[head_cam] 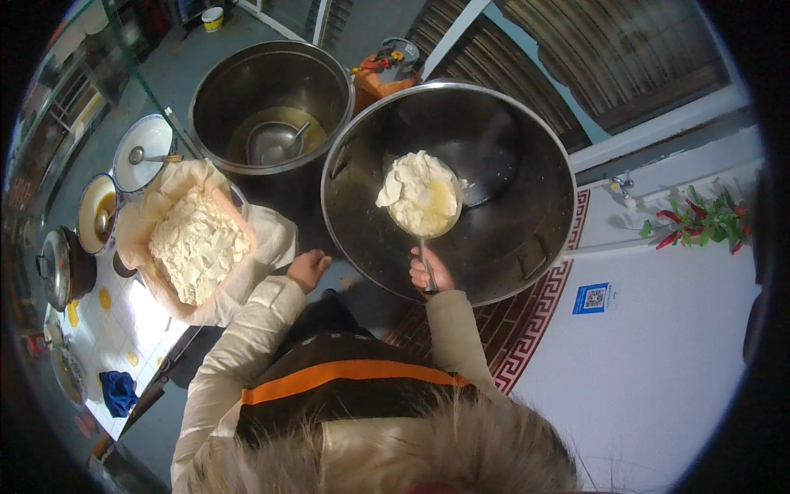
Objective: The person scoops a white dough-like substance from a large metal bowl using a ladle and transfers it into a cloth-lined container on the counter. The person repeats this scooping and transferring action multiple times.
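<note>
My right hand [433, 272] grips the handle of a metal ladle [423, 246]. A mound of soft white curd [418, 185], with some yellowish liquid, fills its bowl. The ladle is over the large dark metal pot [361, 216], and a few white bits lie inside that pot. My left hand [310, 270] is loosely curled with nothing visible in it. It hovers beside a pale cloth [271, 238], and whether it touches the cloth I cannot tell. Broken white curd [196, 244] fills the cloth-lined container on the left; the cloth hides most of its walls.
A second deep pot [216, 133] holds yellowish liquid and a metal bowl [271, 145]. Enamel basins [133, 179] with ladles and a lidded pot [57, 265] stand along the tiled counter [117, 336], near a blue cloth [118, 393]. A wall tap [623, 184] is at right.
</note>
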A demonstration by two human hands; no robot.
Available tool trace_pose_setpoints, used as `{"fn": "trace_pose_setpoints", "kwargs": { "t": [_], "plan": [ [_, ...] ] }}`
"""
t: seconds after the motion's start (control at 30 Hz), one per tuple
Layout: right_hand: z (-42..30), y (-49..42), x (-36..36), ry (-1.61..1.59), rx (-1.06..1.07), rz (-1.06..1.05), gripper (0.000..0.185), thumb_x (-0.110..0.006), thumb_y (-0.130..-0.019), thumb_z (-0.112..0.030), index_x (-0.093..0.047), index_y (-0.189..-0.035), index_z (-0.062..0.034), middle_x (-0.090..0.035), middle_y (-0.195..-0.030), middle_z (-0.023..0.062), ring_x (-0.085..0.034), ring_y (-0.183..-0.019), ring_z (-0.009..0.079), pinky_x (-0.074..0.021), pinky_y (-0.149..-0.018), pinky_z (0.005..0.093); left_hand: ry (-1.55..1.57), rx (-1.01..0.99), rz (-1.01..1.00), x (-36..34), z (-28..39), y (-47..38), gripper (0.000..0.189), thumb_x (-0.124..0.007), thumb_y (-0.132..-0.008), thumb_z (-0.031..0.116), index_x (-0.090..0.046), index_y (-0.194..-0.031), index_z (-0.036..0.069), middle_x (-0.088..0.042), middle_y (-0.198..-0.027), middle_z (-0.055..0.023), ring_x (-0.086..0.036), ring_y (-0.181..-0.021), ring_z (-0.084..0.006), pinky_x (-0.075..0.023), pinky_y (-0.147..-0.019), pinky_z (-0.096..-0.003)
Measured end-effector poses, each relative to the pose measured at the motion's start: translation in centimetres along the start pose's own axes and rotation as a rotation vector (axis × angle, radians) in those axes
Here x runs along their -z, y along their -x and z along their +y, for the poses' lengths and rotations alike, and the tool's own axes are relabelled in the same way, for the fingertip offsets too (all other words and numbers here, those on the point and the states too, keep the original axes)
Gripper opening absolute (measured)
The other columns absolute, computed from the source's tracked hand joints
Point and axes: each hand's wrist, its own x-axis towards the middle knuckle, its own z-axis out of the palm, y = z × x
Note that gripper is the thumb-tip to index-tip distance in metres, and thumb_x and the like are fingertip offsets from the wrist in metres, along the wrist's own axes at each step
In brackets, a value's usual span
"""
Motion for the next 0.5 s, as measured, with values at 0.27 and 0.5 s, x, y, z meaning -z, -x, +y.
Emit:
{"fn": "trace_pose_setpoints", "kwargs": {
  "t": [0.27, 0.5],
  "plan": [
    [1.2, 2.9, -2.2, 0.068, -0.005, 0.152, 0.028, -0.043, -0.102, -0.036, -0.052, -0.115, -0.0124, -0.045, -0.069, -0.0015, -0.039, -0.049, 0.0082, -0.0323, -0.042, 0.0246, 0.258, 0.167, -0.189, 2.9, -5.8, 9.6, 0.028, -0.058, -0.095, 0.028, -0.063, -0.088, 0.002, -0.063, -0.074, -0.0081, -0.060, -0.073, -0.0177, -0.0463, -0.069, -0.0322],
    [2.3, 5.4, -6.6, 0.157, -0.048, 0.196, 0.027, -0.043, -0.102, -0.036, -0.048, -0.116, -0.0129, -0.046, -0.068, -0.0028, -0.038, -0.049, 0.0071, -0.0319, -0.041, 0.0249, 0.524, 0.251, -0.188, 3.3, -10.5, 16.5, 0.025, -0.056, -0.097, 0.027, -0.062, -0.089, 0.004, -0.058, -0.076, 0.0001, -0.053, -0.070, -0.0102, -0.0427, -0.064, -0.0265]
  ]
}}
